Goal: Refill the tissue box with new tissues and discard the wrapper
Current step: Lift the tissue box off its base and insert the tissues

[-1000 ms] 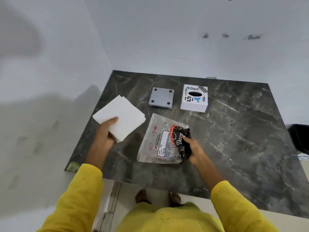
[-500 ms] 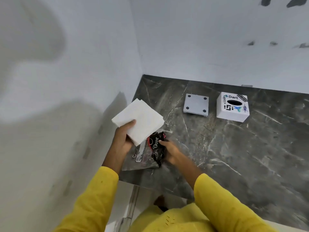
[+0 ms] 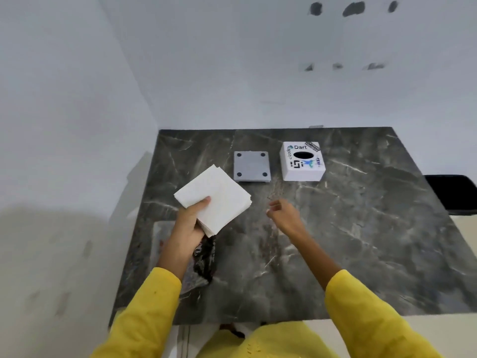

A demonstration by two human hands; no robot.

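My left hand (image 3: 189, 223) grips a white stack of tissues (image 3: 216, 200) above the left part of the dark marble table (image 3: 361, 241). The black and clear wrapper (image 3: 204, 262) lies on the table under my left forearm, mostly hidden. My right hand (image 3: 285, 215) hovers over the table's middle with loosely curled fingers and holds nothing. The white tissue box (image 3: 302, 162), with stickers and a dark oval slot on top, stands at the back. Its grey base plate (image 3: 251, 166) lies to the left of the box, apart from it.
White walls close in the table at the back and left. A black object (image 3: 454, 193) sits beyond the table's right edge. My yellow sleeves fill the bottom of the view.
My right hand has let go of the wrapper and lifted toward the middle of the table. The wrapper now lies near the table's left edge. The camera view has swung back to the right.
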